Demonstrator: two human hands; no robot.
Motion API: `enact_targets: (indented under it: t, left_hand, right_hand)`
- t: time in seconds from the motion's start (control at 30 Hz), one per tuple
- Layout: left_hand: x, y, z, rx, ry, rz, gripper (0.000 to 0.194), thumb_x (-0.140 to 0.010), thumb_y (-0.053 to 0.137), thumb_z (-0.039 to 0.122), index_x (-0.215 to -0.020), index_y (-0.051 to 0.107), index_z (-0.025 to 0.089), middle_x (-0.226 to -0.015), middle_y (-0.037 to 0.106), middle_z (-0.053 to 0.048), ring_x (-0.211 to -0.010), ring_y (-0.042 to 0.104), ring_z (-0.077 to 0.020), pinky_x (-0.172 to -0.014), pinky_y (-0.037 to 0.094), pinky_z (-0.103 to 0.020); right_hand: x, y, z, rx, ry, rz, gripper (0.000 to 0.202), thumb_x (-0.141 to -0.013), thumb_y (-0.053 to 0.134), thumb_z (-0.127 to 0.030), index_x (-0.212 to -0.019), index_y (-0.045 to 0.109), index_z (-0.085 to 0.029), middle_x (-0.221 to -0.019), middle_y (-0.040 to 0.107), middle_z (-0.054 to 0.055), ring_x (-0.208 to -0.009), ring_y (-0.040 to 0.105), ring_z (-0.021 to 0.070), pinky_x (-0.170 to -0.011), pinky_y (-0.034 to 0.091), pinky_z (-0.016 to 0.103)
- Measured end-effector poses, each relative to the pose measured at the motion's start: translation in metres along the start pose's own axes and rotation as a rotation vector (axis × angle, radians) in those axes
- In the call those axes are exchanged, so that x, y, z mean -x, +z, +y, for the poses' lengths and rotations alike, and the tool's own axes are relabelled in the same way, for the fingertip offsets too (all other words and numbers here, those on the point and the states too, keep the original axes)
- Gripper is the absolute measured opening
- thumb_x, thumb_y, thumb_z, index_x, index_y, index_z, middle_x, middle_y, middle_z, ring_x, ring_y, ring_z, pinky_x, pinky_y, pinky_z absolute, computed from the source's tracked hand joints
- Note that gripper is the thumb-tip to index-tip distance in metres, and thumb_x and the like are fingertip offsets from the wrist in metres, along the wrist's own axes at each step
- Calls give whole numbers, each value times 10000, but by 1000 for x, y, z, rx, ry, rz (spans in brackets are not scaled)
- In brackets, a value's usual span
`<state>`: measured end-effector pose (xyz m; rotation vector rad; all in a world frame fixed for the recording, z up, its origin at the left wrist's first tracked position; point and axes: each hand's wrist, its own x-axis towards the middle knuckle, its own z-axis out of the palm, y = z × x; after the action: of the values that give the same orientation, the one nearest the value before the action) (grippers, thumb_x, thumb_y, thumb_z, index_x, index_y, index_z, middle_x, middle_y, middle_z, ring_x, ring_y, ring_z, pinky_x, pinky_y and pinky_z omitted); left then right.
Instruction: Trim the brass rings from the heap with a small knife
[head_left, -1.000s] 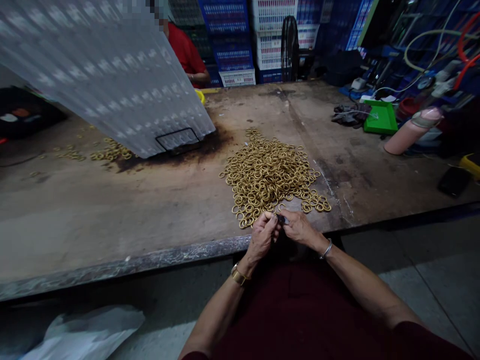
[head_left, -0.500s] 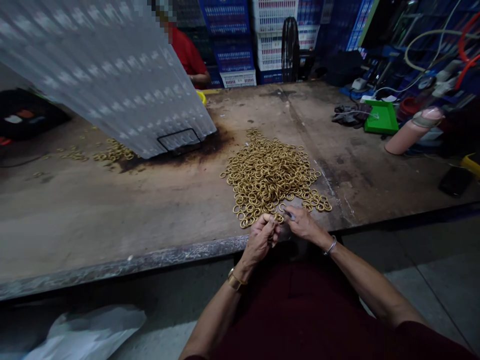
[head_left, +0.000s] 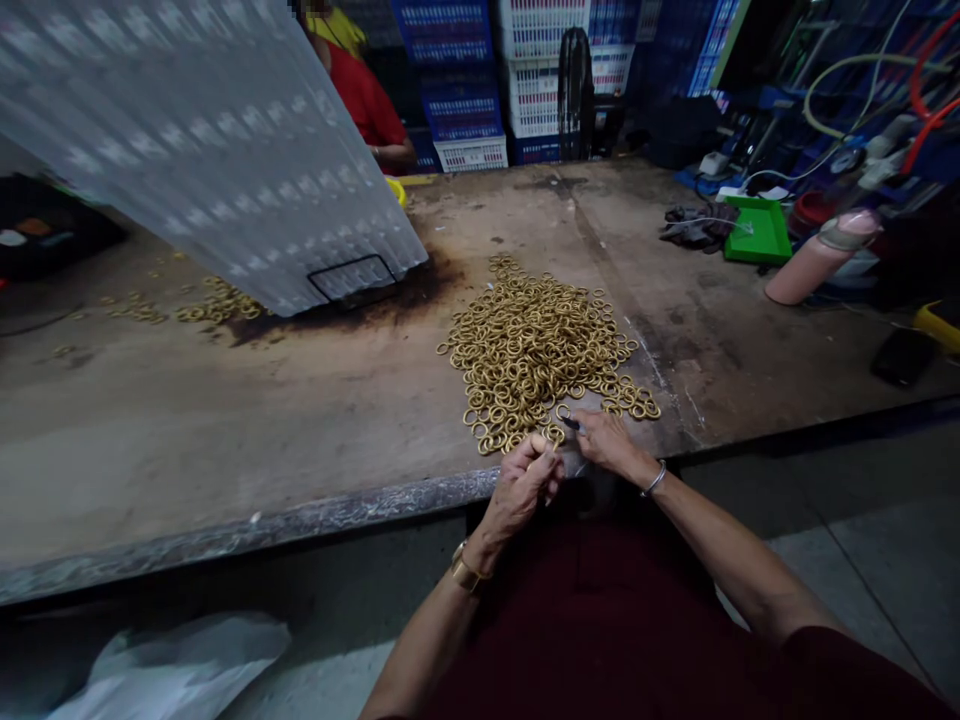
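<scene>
A wide pile of gold-coloured rings (head_left: 536, 340) lies on the wooden table (head_left: 337, 400). At the pile's near edge my left hand (head_left: 527, 480) is closed in a pinch, with a gold ring (head_left: 556, 434) at its fingertips. Just right of it, my right hand (head_left: 606, 440) is closed round a small dark-tipped tool (head_left: 572, 424), whose tip points at the rings. The two hands are close together but apart. What else lies within the left fingers is hidden.
A tall ribbed translucent panel (head_left: 247, 150) stands at the back left, beside scattered rings (head_left: 217, 302). Behind it is a person in red (head_left: 367, 105). Farther right are a green tray (head_left: 757, 230), a pink cylinder (head_left: 821, 262) and a dark phone-like object (head_left: 903, 357). Crates (head_left: 461, 75) stand behind.
The view has shifted slightly. My right hand and the tool have drawn a little away from the ring in my left fingertips. More of the person in red shows.
</scene>
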<state>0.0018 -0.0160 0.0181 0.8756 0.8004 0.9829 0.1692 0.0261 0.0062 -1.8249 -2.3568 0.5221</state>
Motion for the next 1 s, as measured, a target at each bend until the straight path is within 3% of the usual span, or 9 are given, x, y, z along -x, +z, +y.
enact_targets:
  t: [0.2, 0.3, 0.43, 0.5, 0.7, 0.87, 1.0]
  left_hand:
    - [-7, -3, -4, 244, -42, 39, 360, -711, 697, 420, -692, 459, 151, -816, 622, -38, -461, 430, -31, -375, 315, -151]
    - [-11, -7, -7, 303, -63, 51, 313, -714, 695, 370, -721, 467, 156, -796, 621, -37, -457, 427, -36, -389, 319, -157]
    - [-12, -12, -8, 407, -126, 16, 279, -702, 688, 318, -876, 523, 175, -753, 601, -15, -471, 455, -58, -391, 320, -159]
    - [-12, -14, -8, 466, -154, 12, 292, -695, 695, 311, -904, 548, 169, -750, 585, -12, -502, 474, -64, -397, 324, -156]
    - [-17, -13, -9, 532, -205, 93, 315, -625, 767, 321, -697, 523, 135, -699, 550, 0, -539, 495, -58, -396, 301, -131]
    - [-21, -3, -13, 323, -142, 222, 383, -594, 785, 381, -699, 498, 151, -630, 554, 24, -469, 478, -52, -380, 314, -141]
    - [-24, 3, -16, 190, -55, 315, 421, -598, 762, 443, -822, 538, 166, -588, 549, 48, -423, 466, -53, -370, 321, -153]
  right_hand:
    - [-14, 11, 6, -41, 146, 175, 275, -867, 447, -260, -1094, 586, -196, -963, 688, 67, -841, 619, 185, -702, 386, 258]
    - [-21, 11, -1, -43, 147, 167, 272, -878, 462, -356, -1074, 570, -201, -1007, 675, 69, -861, 617, 194, -692, 379, 268]
    - [-27, 10, -7, -10, 133, 122, 259, -873, 465, -361, -1060, 556, -206, -1064, 652, 69, -898, 604, 196, -686, 361, 271]
    - [-28, 10, -7, -10, 132, 120, 245, -865, 468, -343, -1045, 553, -200, -1052, 651, 70, -899, 600, 190, -681, 352, 265]
    - [-28, 15, -3, -107, 126, 198, 172, -829, 475, -264, -967, 556, -201, -836, 651, 40, -723, 581, 163, -619, 319, 251]
    - [-24, 12, -9, -546, 94, 291, 50, -751, 488, -246, -735, 503, -201, -630, 534, -29, -575, 470, 114, -571, 335, 223]
    - [-16, 4, -24, -976, 146, 246, 131, -708, 521, -317, -690, 449, -208, -528, 481, -68, -487, 411, 89, -491, 336, 202]
